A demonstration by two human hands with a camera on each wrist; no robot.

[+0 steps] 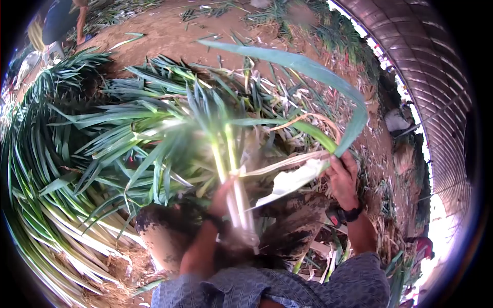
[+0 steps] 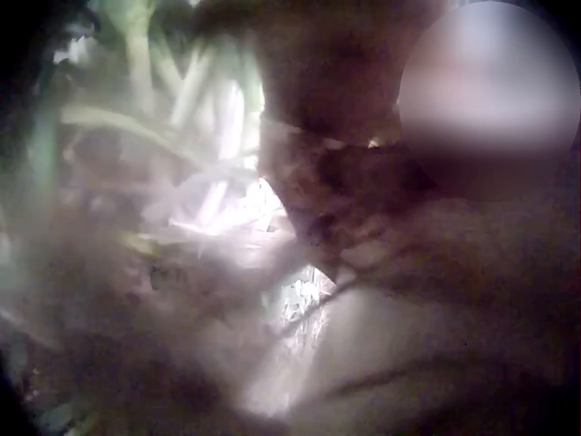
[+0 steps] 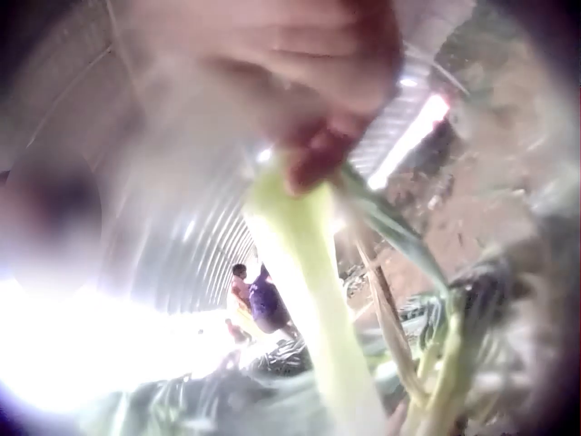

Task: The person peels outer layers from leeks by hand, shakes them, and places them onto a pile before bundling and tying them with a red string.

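Note:
In the head view my left hand [image 1: 221,199] grips the pale shafts of a few large green onions [image 1: 235,197], held upright in front of my lap with their leaves up. My right hand [image 1: 343,180], to the right of them, pinches a peeled-back outer leaf [image 1: 298,178] with a broad white sheath and a long green blade that arches up and left. A dry, tan strip [image 1: 287,163] runs from the shafts to the right fingers. The right wrist view shows the pale green leaf [image 3: 304,263] hanging from my fingertips [image 3: 313,163]. The left wrist view is dark and blurred.
A big heap of unpeeled green onions [image 1: 56,205] lies at the left, roots toward me. More leafy onions [image 1: 154,102] lie ahead. Bare soil [image 1: 169,31] with leaf scraps stretches beyond. Another person [image 1: 61,25] is at the far left; a ribbed tunnel roof [image 1: 436,77] curves along the right.

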